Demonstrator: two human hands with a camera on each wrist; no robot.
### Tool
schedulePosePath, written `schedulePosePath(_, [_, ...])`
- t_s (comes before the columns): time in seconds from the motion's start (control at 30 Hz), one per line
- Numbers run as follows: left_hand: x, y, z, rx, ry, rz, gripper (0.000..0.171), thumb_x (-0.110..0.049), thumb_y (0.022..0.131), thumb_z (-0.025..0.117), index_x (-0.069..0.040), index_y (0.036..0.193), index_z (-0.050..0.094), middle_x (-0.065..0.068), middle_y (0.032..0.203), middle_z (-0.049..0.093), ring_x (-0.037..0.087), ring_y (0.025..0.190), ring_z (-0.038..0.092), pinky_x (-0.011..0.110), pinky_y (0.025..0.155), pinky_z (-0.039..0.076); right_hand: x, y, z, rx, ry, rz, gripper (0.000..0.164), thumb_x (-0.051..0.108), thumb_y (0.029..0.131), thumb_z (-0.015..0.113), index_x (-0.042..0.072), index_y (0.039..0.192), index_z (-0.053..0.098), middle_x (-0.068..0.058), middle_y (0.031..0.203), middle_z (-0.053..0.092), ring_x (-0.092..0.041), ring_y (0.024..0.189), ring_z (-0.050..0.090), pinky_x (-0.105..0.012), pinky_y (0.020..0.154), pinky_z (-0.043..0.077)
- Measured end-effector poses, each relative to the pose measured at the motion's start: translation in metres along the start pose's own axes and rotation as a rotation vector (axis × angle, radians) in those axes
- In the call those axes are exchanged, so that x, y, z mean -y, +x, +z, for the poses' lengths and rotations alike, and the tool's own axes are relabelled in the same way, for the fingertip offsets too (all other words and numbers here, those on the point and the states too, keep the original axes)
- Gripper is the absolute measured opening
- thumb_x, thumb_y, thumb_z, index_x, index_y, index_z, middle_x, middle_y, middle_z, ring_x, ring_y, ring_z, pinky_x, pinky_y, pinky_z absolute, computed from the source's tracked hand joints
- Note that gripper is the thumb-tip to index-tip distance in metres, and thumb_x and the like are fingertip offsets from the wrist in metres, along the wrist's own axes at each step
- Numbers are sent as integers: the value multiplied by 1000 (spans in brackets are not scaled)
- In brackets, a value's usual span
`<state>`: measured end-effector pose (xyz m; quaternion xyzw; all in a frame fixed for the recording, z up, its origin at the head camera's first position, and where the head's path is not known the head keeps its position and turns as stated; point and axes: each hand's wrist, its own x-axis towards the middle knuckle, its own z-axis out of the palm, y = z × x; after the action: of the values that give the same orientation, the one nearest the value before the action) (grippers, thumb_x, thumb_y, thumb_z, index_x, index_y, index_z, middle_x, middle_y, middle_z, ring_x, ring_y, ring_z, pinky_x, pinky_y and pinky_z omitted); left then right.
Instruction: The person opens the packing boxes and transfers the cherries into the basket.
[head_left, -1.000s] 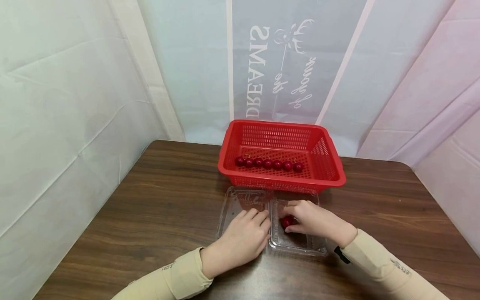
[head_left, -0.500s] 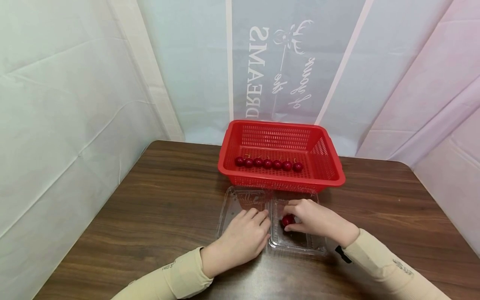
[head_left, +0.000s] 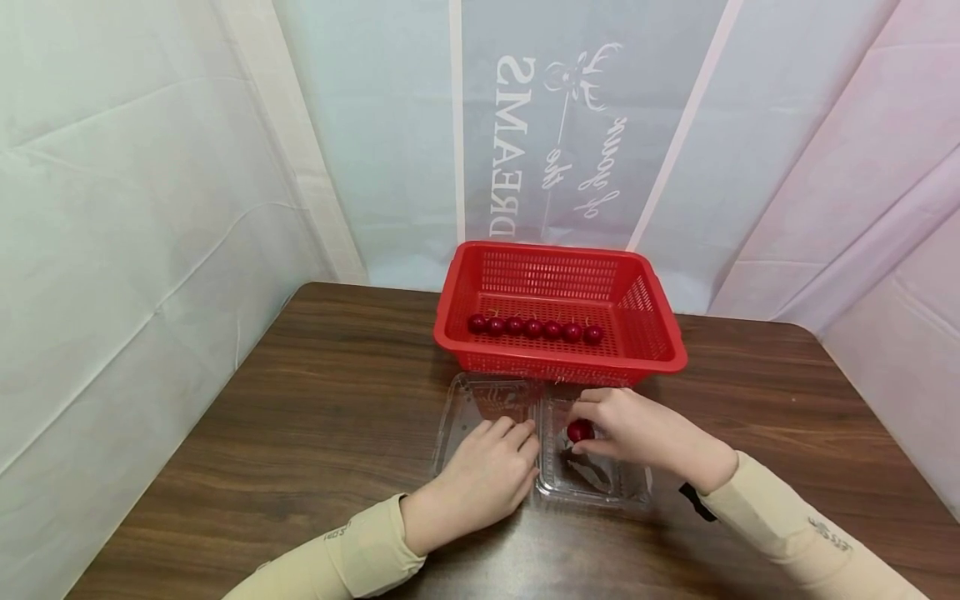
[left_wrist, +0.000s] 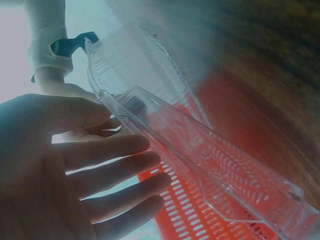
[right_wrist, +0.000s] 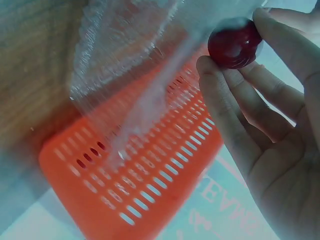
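Observation:
Between the thumb and fingertips of my right hand (head_left: 637, 425) is a dark red cherry (head_left: 580, 431), held over the right half of a clear plastic clamshell box (head_left: 592, 497). The right wrist view shows the same glossy cherry (right_wrist: 232, 45) pinched at the fingertips. My left hand (head_left: 483, 471) lies over the box's left half, its fingertips near the middle fold. In the left wrist view its fingers (left_wrist: 120, 172) are fairly straight, beside the box's clear rim (left_wrist: 165, 145). Whether they press on the plastic is hard to tell.
Right behind the box stands a red slotted plastic basket (head_left: 645, 367). Several cherries (head_left: 534, 327) with stems lie in a row on its floor. The brown wooden table (head_left: 322, 400) meets a hanging cloth (head_left: 405, 167) at the back.
My right hand has lifted a little and shifted slightly away from me and to the right, with the cherry in its fingertips. The left hand has stayed in place.

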<state>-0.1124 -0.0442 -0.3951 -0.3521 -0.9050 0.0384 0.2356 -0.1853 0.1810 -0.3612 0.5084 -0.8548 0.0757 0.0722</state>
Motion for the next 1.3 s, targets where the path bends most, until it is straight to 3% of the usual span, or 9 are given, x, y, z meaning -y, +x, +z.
schedulePosePath(0.27, [0, 0, 0, -9, -1, 1, 29, -38, 86, 61, -14, 100, 67, 2, 114, 65, 17, 96, 58, 28, 72, 46, 5, 2, -17, -2, 10, -2, 26, 26, 72, 82, 13, 91, 69, 4, 83, 64, -1, 69, 58, -18, 61, 50])
schedulePosePath(0.63, [0, 0, 1, -15, -3, 0, 27, -38, 86, 61, -15, 99, 67, 1, 115, 65, 17, 96, 58, 28, 72, 46, 4, 5, -37, -71, -48, -36, 25, 24, 70, 83, 13, 87, 68, 5, 81, 62, -2, 68, 56, -19, 60, 48])
schedulePosePath(0.93, [0, 0, 2, -17, 4, -3, 27, -38, 85, 62, -15, 99, 67, 1, 114, 66, 17, 96, 58, 28, 72, 45, 1, 6, -52, -51, -13, 18, 25, 24, 72, 81, 14, 91, 68, 5, 85, 62, -5, 72, 60, -22, 62, 51])
schedulePosePath(1.3, [0, 0, 1, -20, 4, -1, 27, -37, 85, 62, -15, 99, 68, 1, 115, 66, 17, 96, 58, 28, 72, 46, -8, 11, -65, -70, -19, 15, 27, 22, 71, 82, 14, 92, 68, 5, 84, 62, -3, 68, 56, -19, 60, 49])
